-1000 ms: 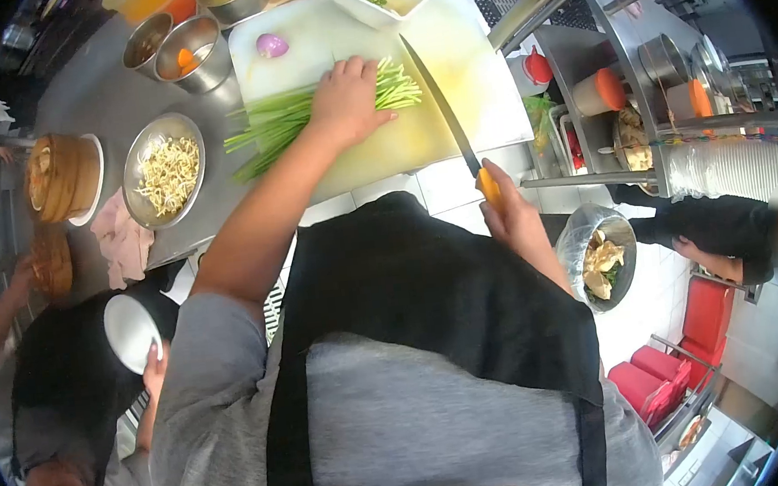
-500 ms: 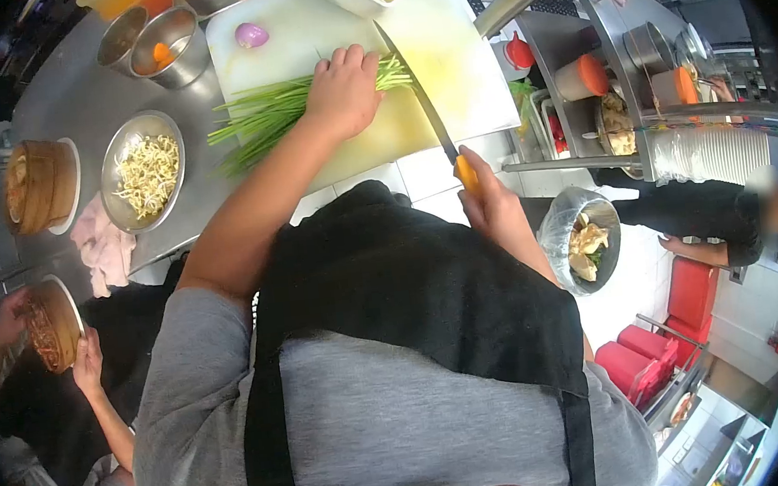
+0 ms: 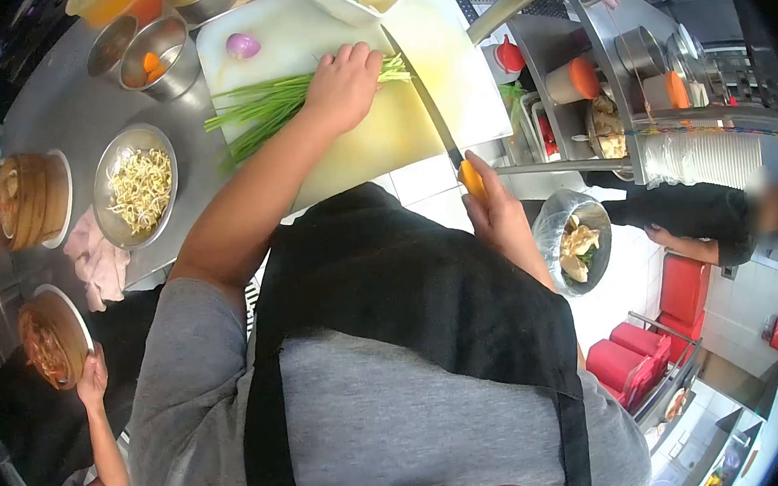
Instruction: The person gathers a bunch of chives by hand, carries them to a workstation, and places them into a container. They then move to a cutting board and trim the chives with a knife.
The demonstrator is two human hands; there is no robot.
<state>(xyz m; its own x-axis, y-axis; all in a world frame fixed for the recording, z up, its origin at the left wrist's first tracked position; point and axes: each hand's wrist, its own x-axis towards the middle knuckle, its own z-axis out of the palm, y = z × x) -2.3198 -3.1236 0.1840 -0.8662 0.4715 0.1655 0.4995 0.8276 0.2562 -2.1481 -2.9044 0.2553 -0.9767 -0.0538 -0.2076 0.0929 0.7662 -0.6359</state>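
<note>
On the white cutting board (image 3: 399,153), my left hand (image 3: 343,88) presses down over a bunch of long green chives (image 3: 277,104), fingers closed around it near the cut ends on the right. My right hand (image 3: 498,209) grips the yellow handle of a long kitchen knife (image 3: 432,108). Its blade lies along the right of the chive ends, tip pointing away from me. A peeled purple onion (image 3: 243,45) sits behind the chives. At the board's far edge is a white rectangular dish (image 3: 376,5) with chopped greens.
Left on the steel counter are a bowl of bean sprouts (image 3: 139,190), a metal bowl with orange pieces (image 3: 168,72), a pink cloth (image 3: 95,257) and bamboo steamers (image 3: 29,198). A co-worker at left holds a round container (image 3: 54,345). A lined bin (image 3: 563,254) stands right.
The view has shifted slightly. The co-worker at left has raised one hand to the bamboo steamers. My hands keep nearly the same place on the chives and knife.
</note>
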